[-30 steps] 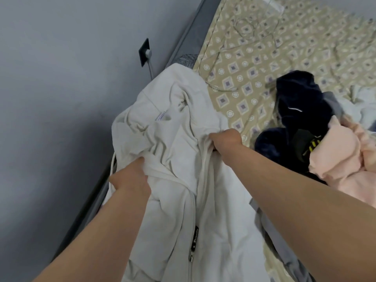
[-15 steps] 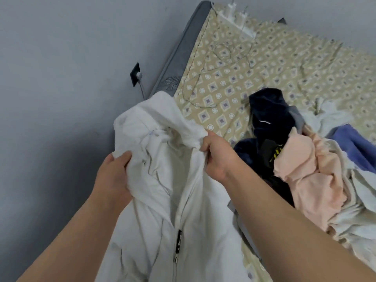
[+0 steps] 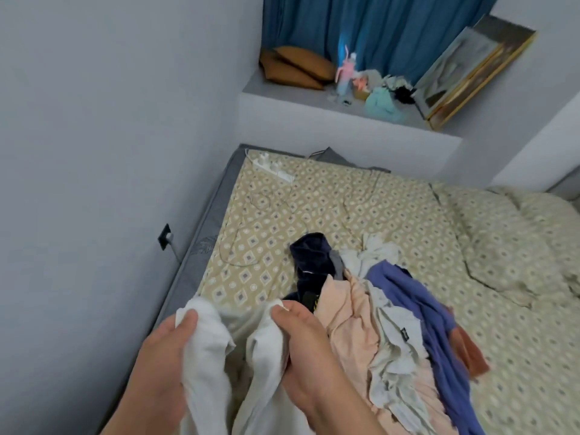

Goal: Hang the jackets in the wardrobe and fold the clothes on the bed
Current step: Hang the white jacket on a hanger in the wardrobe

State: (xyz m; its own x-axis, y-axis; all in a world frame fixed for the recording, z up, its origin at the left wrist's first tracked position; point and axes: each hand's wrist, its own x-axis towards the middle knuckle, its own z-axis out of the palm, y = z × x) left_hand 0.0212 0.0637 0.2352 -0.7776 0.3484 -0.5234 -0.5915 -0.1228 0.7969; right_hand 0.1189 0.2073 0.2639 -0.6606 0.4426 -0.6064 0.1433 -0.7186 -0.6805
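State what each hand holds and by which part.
The left hand and right hand both grip the white jacket by its bunched upper edge, one fold each.

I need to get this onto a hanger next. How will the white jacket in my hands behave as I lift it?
Probably floppy: the white jacket sags and bunches between your left hand and right hand. It looks thin, so likely light. It runs out of frame below, so the hem may trail.

Jacket (image 3: 208,343) in left hand (image 3: 161,356) and right hand (image 3: 309,350) at near left edge of bed (image 3: 361,208), heap of clothes (image 3: 392,324) on bed just right of jacket, power strip (image 3: 273,168) at far left corner, ledge (image 3: 314,113) behind bed, cushions (image 3: 298,68) on its left, framed picture (image 3: 470,70) on its right
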